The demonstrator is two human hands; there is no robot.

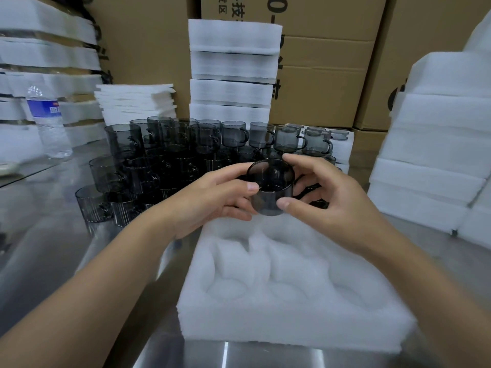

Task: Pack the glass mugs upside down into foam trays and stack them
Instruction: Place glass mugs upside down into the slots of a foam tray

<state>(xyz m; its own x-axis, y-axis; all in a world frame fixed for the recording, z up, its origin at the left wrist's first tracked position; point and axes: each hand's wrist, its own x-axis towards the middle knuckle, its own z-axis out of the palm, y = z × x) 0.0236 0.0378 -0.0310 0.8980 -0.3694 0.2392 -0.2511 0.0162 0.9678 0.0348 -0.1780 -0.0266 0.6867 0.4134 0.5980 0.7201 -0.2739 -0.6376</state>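
- Your left hand (pixel 212 197) and right hand (pixel 332 197) reach out from bare forearms. Both sets of fingers curl round one smoky grey glass mug (pixel 271 187), with your thumbs pressed on its near wall.
- That mug hangs in the air, tilted, over the far edge of the foam tray (pixel 292 322). Its thin looped handle shows on your right hand's side. You cannot tell which end faces up.
- The tray is a thick white block, soft and fuzzy, with rounded hollows sunk into its top. It lies on the shiny steel counter (pixel 47 248).
- Beyond your hands, loose mugs (pixel 164 155) of the same dark, clear glass crowd the counter. They are short cylinders with curved handles, and some sit on others.
- Behind them rise a stack of foam trays (pixel 233 67), a pile of thin foam sheets (pixel 135 102) and brown cardboard boxes (pixel 332 88).
- A clear plastic water bottle (pixel 47 120) with a blue label stands at far left.
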